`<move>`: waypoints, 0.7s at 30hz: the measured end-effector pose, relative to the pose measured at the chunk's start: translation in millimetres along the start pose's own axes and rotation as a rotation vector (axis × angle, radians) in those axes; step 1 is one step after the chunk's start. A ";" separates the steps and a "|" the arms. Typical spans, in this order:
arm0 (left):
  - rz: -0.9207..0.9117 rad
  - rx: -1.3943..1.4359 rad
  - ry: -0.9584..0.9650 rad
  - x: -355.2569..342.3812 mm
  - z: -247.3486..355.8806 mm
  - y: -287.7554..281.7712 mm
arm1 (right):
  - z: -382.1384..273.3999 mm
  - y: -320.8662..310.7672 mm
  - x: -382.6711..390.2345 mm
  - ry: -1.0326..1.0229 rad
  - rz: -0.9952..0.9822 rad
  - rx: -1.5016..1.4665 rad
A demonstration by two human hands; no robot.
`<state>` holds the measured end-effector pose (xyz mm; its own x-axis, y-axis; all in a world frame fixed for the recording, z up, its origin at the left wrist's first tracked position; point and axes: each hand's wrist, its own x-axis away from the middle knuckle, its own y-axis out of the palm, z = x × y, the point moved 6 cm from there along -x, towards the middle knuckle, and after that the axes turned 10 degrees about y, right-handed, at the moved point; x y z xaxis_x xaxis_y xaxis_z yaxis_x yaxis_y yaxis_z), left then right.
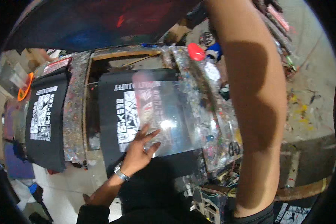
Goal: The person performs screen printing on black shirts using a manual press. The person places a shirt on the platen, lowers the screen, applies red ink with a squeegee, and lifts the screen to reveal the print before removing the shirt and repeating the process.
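Note:
My left hand (141, 148), with a metal-banded watch (121, 172) on the wrist, lies with fingers spread at the lower left edge of a clear plastic sheet (179, 130). This glossy sheet covers the right part of a white print (130, 112) on black fabric (110, 108), which is laid over a board. A reddish tint shows through the sheet's upper left. My right forearm (257, 123) reaches up past the top edge, so my right hand is out of sight. Across the top hangs a large dark panel (100, 26) with red and blue stains.
Left of the paint-splattered table strip (75, 112) is another black printed piece (59, 119). An orange rimmed item (25, 87) sits beyond it. Right of the sheet are a red object (196, 51), scissors (234, 148) and a blotched ledge (220, 149).

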<state>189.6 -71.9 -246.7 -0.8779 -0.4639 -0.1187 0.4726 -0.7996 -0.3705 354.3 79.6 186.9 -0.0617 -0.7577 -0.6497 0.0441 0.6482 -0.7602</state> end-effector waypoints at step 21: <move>0.091 -1.024 0.038 131.3 -29.9 -98.1 | 191.5 22.2 501.1 0.799 0.282 0.105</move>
<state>25.6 -43.0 -253.5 -0.8525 -0.4795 -0.2081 0.2609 -0.0453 -0.9643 515.4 -300.2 -156.7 -0.7174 -0.2629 -0.6451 0.2532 0.7643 -0.5930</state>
